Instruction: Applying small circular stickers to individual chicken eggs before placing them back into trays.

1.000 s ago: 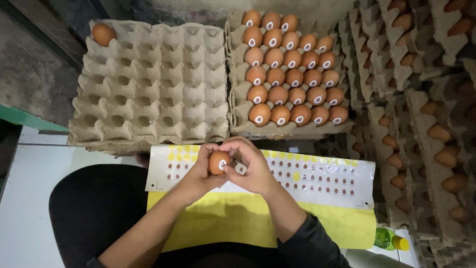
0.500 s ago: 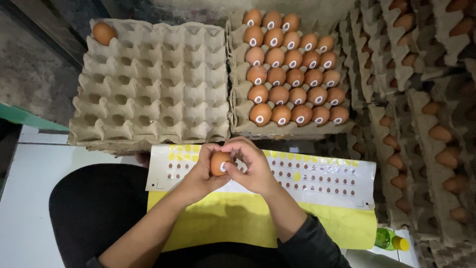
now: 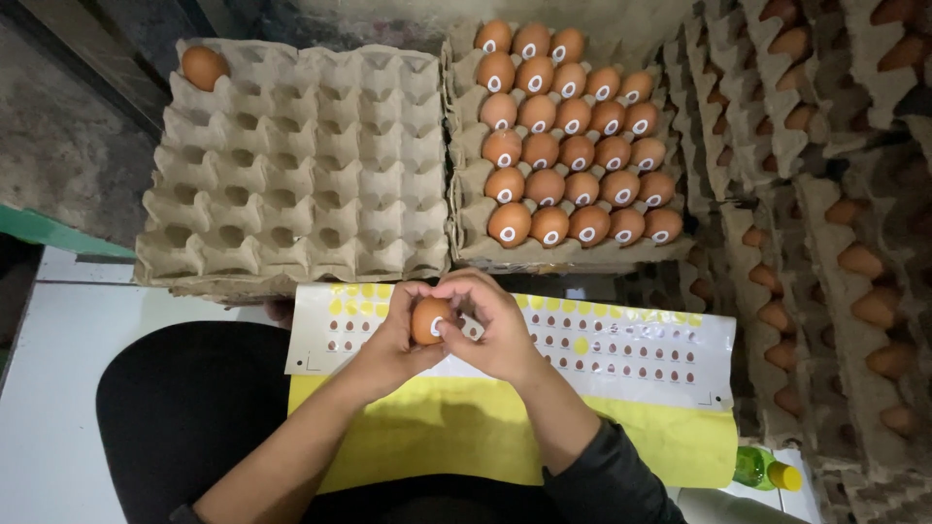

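Stacks of grey moulded-pulp egg trays (image 3: pixel 291 165) fill the dim space beyond the grip, one nearly empty, one full of stickered brown eggs (image 3: pixel 573 146). Beneath lies a white-and-yellow sticker sheet (image 3: pixel 621 349). Left hand (image 3: pixel 388 344) and right hand (image 3: pixel 495 330) cradle one smooth brown egg (image 3: pixel 427 320): light, brittle, likely best held gently around its sides.

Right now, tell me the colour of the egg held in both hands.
Brown, with a small white round sticker; the egg shows best in the head view.
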